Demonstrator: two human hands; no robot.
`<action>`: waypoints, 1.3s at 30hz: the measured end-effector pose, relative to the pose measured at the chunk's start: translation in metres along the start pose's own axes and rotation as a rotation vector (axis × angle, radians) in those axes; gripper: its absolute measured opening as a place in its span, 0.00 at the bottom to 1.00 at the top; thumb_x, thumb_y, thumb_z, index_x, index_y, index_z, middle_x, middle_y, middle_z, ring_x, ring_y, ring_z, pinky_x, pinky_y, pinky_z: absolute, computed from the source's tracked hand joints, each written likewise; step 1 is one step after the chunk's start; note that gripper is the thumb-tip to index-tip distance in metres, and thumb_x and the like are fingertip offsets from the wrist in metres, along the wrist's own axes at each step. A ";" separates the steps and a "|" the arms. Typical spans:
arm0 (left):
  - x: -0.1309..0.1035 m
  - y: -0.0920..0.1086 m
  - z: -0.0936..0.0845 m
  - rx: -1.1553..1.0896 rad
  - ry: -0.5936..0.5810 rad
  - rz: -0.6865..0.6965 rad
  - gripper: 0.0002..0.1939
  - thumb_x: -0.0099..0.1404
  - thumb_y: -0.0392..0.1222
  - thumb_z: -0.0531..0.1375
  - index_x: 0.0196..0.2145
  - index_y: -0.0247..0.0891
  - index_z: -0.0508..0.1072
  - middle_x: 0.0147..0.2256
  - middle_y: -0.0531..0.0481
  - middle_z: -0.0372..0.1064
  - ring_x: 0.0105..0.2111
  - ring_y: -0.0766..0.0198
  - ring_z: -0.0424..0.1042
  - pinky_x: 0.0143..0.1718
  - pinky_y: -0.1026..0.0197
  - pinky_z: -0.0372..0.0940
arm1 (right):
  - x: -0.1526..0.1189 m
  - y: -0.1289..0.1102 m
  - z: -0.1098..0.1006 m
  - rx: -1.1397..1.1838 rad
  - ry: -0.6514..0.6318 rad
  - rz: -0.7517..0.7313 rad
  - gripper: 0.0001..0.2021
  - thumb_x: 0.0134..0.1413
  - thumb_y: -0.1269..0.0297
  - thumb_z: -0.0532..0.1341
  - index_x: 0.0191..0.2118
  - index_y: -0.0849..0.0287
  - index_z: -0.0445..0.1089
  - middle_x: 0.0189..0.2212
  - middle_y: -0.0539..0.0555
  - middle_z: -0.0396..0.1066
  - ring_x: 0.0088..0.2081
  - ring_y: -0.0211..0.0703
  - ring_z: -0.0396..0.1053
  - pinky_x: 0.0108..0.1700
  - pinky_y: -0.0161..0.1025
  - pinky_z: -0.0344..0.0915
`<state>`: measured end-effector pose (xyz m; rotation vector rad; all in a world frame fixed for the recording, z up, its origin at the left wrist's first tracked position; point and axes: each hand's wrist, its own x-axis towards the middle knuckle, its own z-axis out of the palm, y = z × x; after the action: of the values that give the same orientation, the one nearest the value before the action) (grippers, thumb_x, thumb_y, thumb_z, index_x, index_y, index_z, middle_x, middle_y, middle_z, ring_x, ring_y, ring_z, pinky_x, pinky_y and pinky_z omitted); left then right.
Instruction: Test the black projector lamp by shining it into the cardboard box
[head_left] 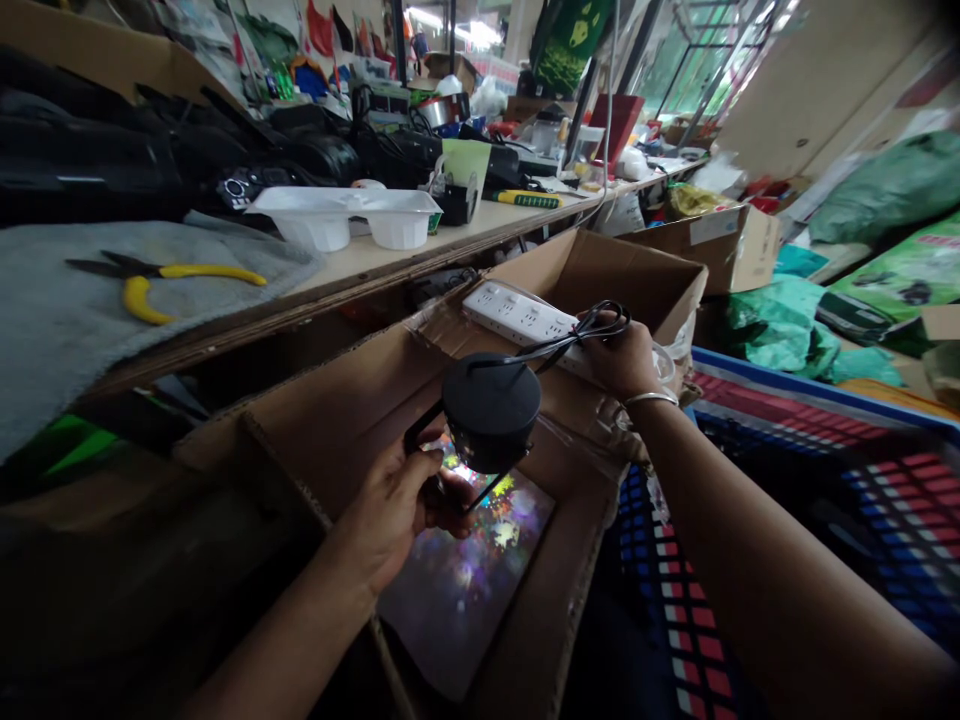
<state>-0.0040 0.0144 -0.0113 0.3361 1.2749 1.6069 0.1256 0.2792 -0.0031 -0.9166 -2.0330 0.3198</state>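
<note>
My left hand is closed round the black bracket of a round black projector lamp, which hangs over an open cardboard box. The lamp is lit and casts coloured spots onto a pale sheet at the box's bottom. From the lamp's back a bundled black power cord runs to my right hand, whose fingers close on it at the right end of a white power strip. The strip lies across the box; the cord's plug is hidden by my fingers.
On the workbench at left, yellow-handled pliers lie on a grey cloth, with white plastic trays and a yellow-green cutter beyond. To my right stands a red and blue plastic basket. Green bags lie behind it.
</note>
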 end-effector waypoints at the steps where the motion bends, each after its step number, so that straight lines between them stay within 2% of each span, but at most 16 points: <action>1: 0.000 0.000 0.000 -0.002 -0.001 -0.001 0.10 0.54 0.38 0.58 0.36 0.38 0.65 0.20 0.52 0.71 0.19 0.62 0.70 0.16 0.60 0.67 | 0.000 0.001 0.000 0.008 0.001 0.000 0.07 0.44 0.66 0.57 0.31 0.55 0.71 0.31 0.56 0.75 0.33 0.51 0.72 0.36 0.43 0.66; 11: 0.000 0.002 0.000 -0.013 -0.016 -0.034 0.14 0.52 0.39 0.59 0.37 0.38 0.64 0.19 0.52 0.70 0.17 0.61 0.70 0.15 0.60 0.66 | 0.000 0.006 0.003 -0.004 0.012 -0.029 0.09 0.44 0.67 0.56 0.32 0.55 0.72 0.32 0.57 0.76 0.35 0.51 0.72 0.37 0.44 0.66; 24: -0.002 0.002 -0.001 0.028 -0.025 -0.025 0.10 0.57 0.38 0.55 0.38 0.38 0.60 0.17 0.52 0.71 0.15 0.61 0.69 0.15 0.60 0.65 | 0.000 0.002 0.002 -0.044 0.027 -0.059 0.14 0.43 0.65 0.55 0.35 0.62 0.74 0.32 0.60 0.76 0.36 0.53 0.72 0.39 0.47 0.67; 33: 0.000 0.001 -0.001 0.027 -0.043 -0.008 0.08 0.57 0.38 0.55 0.36 0.38 0.63 0.18 0.53 0.70 0.15 0.63 0.69 0.15 0.62 0.65 | 0.001 0.006 0.003 -0.064 0.032 -0.070 0.13 0.44 0.65 0.55 0.35 0.61 0.74 0.32 0.59 0.76 0.35 0.52 0.72 0.39 0.46 0.67; 39: -0.001 0.002 -0.001 0.007 -0.009 -0.019 0.11 0.54 0.37 0.56 0.37 0.39 0.62 0.18 0.55 0.69 0.15 0.62 0.69 0.14 0.61 0.65 | 0.000 0.005 0.003 -0.031 0.027 -0.069 0.13 0.44 0.66 0.56 0.35 0.62 0.75 0.32 0.59 0.76 0.35 0.51 0.72 0.39 0.45 0.67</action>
<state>-0.0053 0.0135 -0.0100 0.3340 1.2740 1.5835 0.1255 0.2830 -0.0071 -0.8632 -2.0447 0.2372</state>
